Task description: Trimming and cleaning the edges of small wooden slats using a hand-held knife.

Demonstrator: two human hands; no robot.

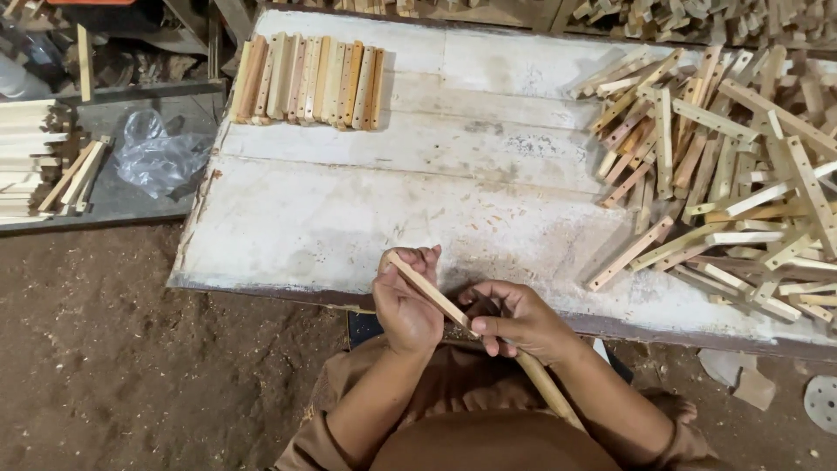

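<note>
Left hand (406,307) grip clamped on pale slim wooden stick (427,292) at counter (349,227) near edge | right hand (521,321) closed on round wooden rod (549,391) | stick judged liable to slip, being held only at one end

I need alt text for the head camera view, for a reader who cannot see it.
Seen from above, a person's left hand and right hand together hold one thin wooden stick at the edge of a white workboard. A neat row of sticks lies far left, a loose pile right.

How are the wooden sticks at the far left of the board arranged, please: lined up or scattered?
Lined up. The sticks lie flat, side by side in one neat row on the white board, unlike the jumbled pile at right.
</note>
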